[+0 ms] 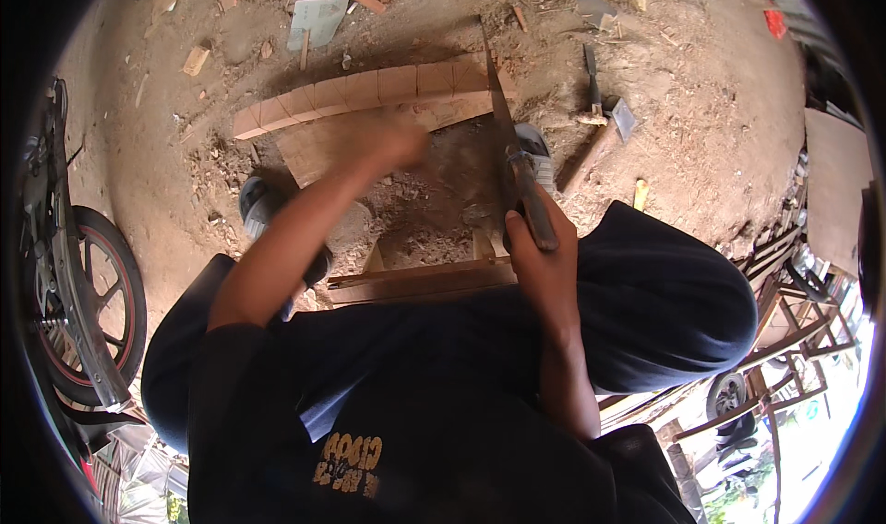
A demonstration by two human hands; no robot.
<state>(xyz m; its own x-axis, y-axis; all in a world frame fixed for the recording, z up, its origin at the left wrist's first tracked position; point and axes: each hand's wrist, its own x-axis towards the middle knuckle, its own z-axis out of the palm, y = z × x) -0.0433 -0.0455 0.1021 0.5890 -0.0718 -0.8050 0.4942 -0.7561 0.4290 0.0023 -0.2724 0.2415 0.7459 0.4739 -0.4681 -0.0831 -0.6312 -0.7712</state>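
The right hand (544, 261), just past centre toward 3 o'clock, has its fingers wrapped around the handle of the saw (505, 127). Its blade points between 11 and 12, crossing the right end of the curved, marked beam (360, 89); whether they touch, I cannot tell. The beam lies between 11 and 12. The left hand (401, 146) blurs just beside its 6 o'clock edge, fingers unreadable. A wood-handled tool (591, 155) lies at 2.

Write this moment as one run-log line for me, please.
left hand: blurred, near lined wood piece, grip unclear | right hand: gripping handsaw | handsaw: overlaps lined wood piece's right end in view, contact unclear
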